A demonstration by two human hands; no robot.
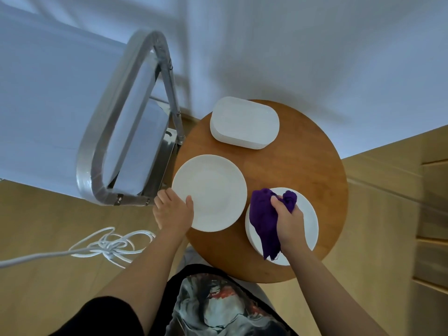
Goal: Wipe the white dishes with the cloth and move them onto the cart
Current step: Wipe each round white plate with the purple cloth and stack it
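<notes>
**Purple cloth over the stack, one plate held at the rim**

Purple cloth [265,220] is bunched in the right hand [289,221], grip curled round it, over the stack of round plates [308,219] at lower right of the round wooden worktop [303,170]. Likely held ready for wiping.

Left hand [171,212] pinches the near-left rim of a single round plate [209,192], thumb on top, fingers beneath. That plate overhangs the worktop edge toward the metal cart [121,132] at left of frame, probably in transfer.

Count: 1 loose round plate; 1 stack of round plates, number not readable; 1 stack of rounded-rectangular dishes [244,123] at upper worktop, number not readable; 1 cloth. A white cord [114,246] lies coiled on the floor, lower left.
</notes>
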